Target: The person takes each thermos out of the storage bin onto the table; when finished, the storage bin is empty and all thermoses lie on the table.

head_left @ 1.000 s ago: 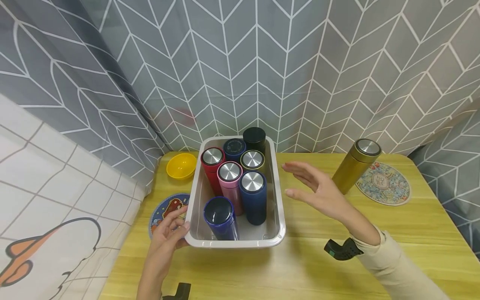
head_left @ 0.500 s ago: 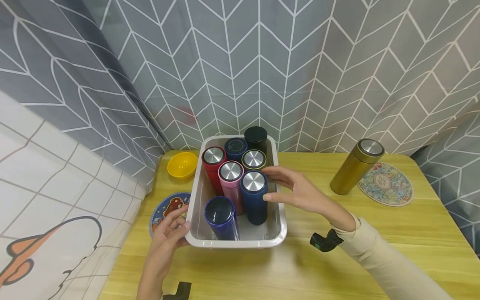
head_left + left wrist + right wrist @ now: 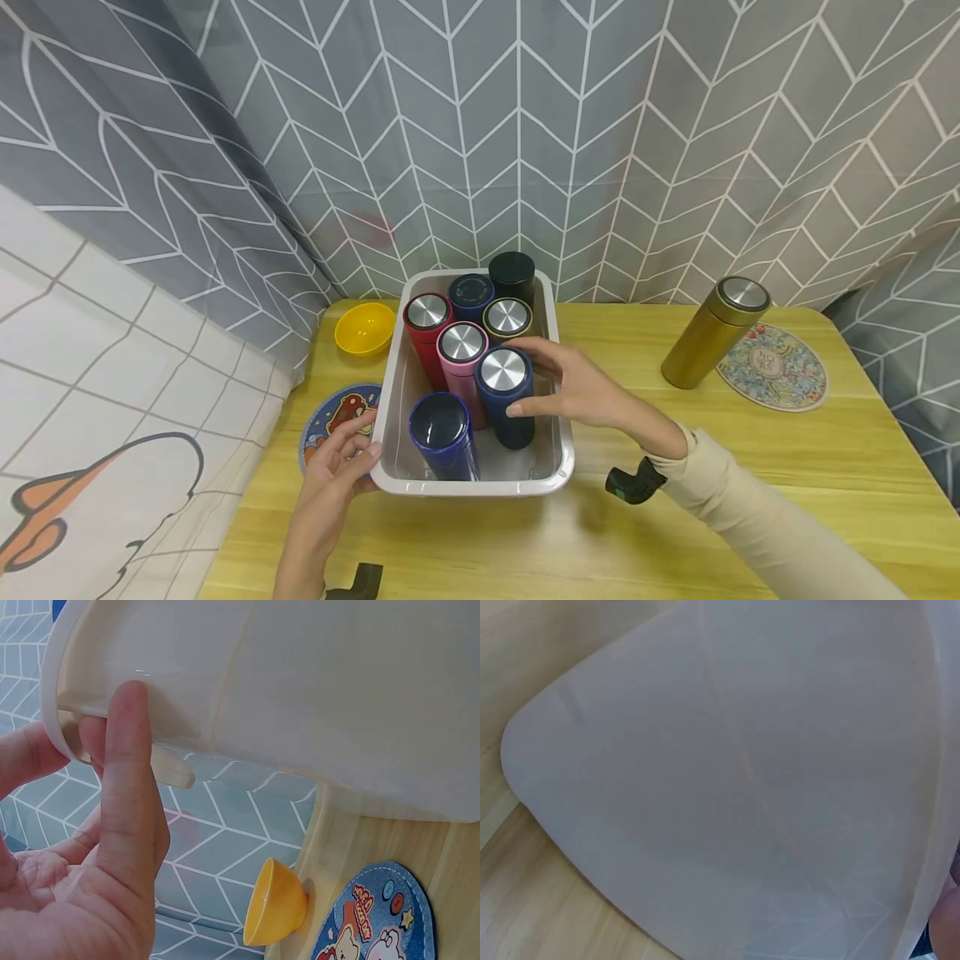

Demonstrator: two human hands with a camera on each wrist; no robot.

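I see the left hand [image 3: 341, 462] gripping the rim of a white bin [image 3: 465, 488]; the right hand [image 3: 583, 392] holds a navy bottle [image 3: 498, 398], 1 of 7 inside, just beside a pink bottle [image 3: 468, 383]. I judge a crooked lift could topple the pink bottle; weak grip, drop the navy.

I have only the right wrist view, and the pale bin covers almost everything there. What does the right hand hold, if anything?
Observer: In the head view, the right hand grips the dark blue, silver-topped bottle by its upper part.
Operator: Thank you. And where is the left hand?
Observer: It holds the pale bin by the rim, at the near left corner.
Operator: Does any bottle stand outside?
Observer: Yes, one gold bottle stands on the table, to the bin's right.
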